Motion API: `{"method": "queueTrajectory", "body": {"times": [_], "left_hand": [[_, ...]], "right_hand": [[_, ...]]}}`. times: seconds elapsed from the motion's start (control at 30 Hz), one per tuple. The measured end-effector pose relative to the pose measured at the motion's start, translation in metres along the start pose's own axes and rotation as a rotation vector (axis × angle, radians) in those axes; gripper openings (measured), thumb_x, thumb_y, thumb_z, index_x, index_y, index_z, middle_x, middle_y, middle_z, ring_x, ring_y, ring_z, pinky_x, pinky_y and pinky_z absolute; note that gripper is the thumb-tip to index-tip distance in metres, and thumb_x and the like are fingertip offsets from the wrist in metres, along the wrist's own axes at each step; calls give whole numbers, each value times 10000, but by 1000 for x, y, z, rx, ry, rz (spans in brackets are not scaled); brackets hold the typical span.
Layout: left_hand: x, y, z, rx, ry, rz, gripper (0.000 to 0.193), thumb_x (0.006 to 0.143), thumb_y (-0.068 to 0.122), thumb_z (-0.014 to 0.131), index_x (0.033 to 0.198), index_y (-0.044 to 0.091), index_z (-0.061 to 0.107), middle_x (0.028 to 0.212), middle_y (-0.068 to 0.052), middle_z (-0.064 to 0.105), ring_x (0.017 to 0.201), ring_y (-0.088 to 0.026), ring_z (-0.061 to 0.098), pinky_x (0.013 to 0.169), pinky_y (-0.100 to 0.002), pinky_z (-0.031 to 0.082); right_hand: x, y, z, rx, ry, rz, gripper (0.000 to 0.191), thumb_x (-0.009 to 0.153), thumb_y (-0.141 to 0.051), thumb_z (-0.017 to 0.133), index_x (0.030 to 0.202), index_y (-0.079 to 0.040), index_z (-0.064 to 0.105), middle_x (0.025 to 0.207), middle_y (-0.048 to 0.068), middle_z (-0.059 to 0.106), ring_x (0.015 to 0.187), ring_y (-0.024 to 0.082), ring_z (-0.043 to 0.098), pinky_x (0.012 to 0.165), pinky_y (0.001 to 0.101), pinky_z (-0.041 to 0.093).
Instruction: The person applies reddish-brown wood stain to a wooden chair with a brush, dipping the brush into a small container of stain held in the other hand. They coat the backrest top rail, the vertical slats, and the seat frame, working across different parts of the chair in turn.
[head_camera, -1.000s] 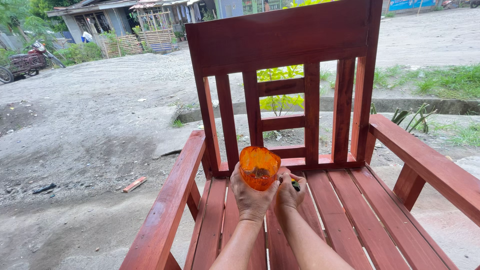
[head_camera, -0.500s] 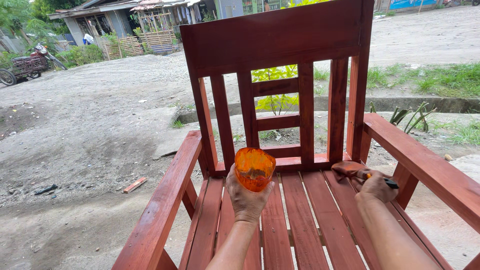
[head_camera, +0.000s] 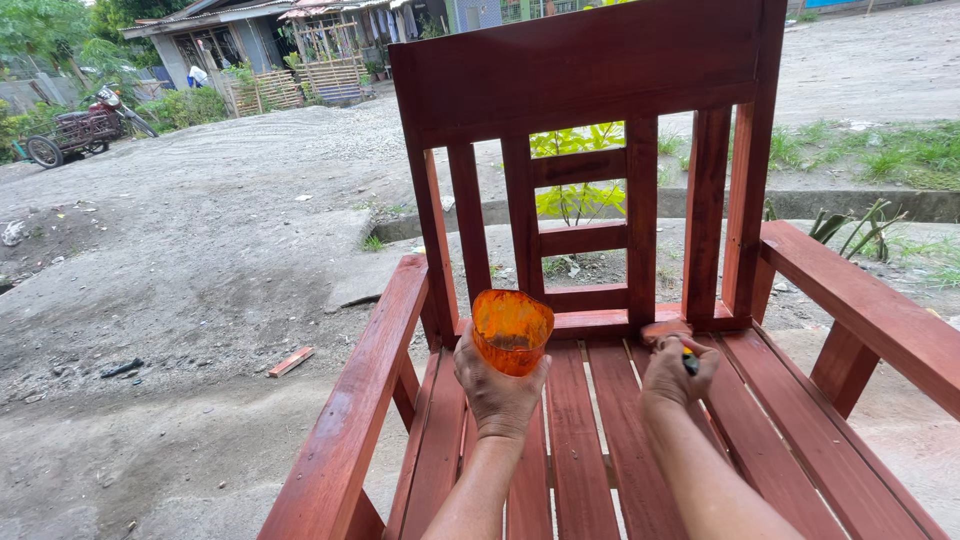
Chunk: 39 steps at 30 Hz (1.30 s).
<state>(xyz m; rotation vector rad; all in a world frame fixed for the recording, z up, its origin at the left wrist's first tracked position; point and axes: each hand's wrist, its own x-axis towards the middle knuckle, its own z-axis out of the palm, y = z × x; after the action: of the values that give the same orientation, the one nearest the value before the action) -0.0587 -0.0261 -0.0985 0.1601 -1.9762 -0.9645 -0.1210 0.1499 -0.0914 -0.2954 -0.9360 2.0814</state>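
The left hand (head_camera: 497, 385) grips an orange-stained cup (head_camera: 511, 330), contents unclear, while the right hand (head_camera: 676, 372) pinches a brush (head_camera: 668, 335) on the red chair (head_camera: 590, 60).

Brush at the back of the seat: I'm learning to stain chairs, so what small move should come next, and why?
Probably a short stroke along the slat. The right hand holds the brush against the seat's rear edge, while the left hand keeps the orange cup close for reloading.
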Motion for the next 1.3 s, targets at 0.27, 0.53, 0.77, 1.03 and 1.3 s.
{"method": "queueTrajectory", "body": {"times": [0.27, 0.53, 0.77, 1.03, 1.3], "left_hand": [[-6, -15, -29, 23, 53, -76, 1198, 570, 311, 976, 1486, 112, 230, 1381, -189, 405, 1338, -394, 383, 1143, -535, 357], [-12, -23, -37, 34, 86, -28, 1185, 551, 330, 978, 1467, 63, 275, 1381, -217, 439, 1332, -413, 406, 1136, -550, 346], [-33, 9, -14, 26, -145, -128, 1172, 555, 393, 982, 1473, 146, 295, 1414, -90, 466, 1311, -336, 418, 1158, -479, 377], [-38, 42, 21, -361, -361, -292, 1128, 585, 368, 994, 1472, 223, 312, 1453, -66, 373, 1404, -238, 343, 1234, -373, 327], [-34, 48, 18, -159, -411, -197, 1198, 499, 254, 1041, 1471, 271, 340, 1476, 18, 430, 1405, -230, 373, 1247, -355, 328]], "right_hand": [[-104, 11, 49, -247, -52, 62, 180, 893, -72, 732, 957, -110, 569, 955, 43, 651, 813, 100, 627, 699, 244, 543], [-115, 14, 50, 129, -183, 312, 188, 830, 11, 689, 917, -91, 557, 902, 92, 680, 763, 164, 689, 651, 288, 603], [-15, 2, -5, -88, -60, 106, 151, 858, 30, 672, 875, -74, 564, 906, 58, 669, 737, 136, 665, 621, 337, 615], [61, -68, -4, -389, -724, -20, 195, 834, 12, 788, 921, -77, 638, 962, 51, 707, 859, 126, 704, 747, 234, 611], [44, -155, 34, -708, -1530, -138, 145, 719, 21, 845, 837, -28, 774, 851, 53, 793, 840, 116, 729, 777, 285, 605]]}}
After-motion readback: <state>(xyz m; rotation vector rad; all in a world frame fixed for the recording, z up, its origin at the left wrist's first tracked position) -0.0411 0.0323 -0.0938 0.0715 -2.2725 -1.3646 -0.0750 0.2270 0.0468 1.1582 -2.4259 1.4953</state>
